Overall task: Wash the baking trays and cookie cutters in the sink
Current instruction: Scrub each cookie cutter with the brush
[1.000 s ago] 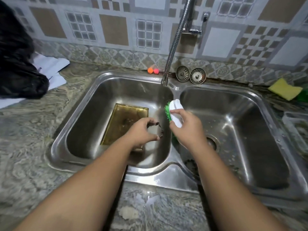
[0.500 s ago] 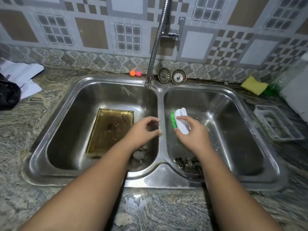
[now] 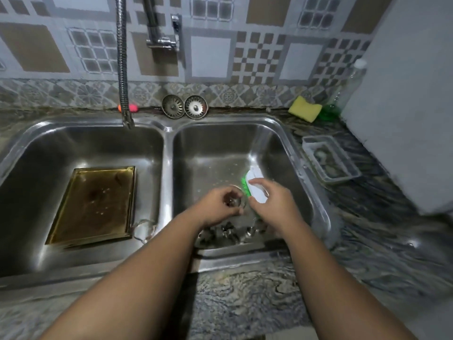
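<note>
1. Your left hand (image 3: 218, 204) is pinching a cutter (image 3: 242, 198) over the right basin (image 3: 220, 148).
2. Your right hand (image 3: 274, 204) is gripping the brush (image 3: 255, 186), fingers curled, just beside the cutter.
3. The tray (image 3: 95, 204) is lying in the left basin (image 3: 73, 148).

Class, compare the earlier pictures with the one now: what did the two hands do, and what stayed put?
The left hand dropped one cutter in the left basin, crossed to the right basin and now pinches a round cutter. The right hand, gripping the brush throughout, moved right too. The tray stayed in the left basin.
</note>
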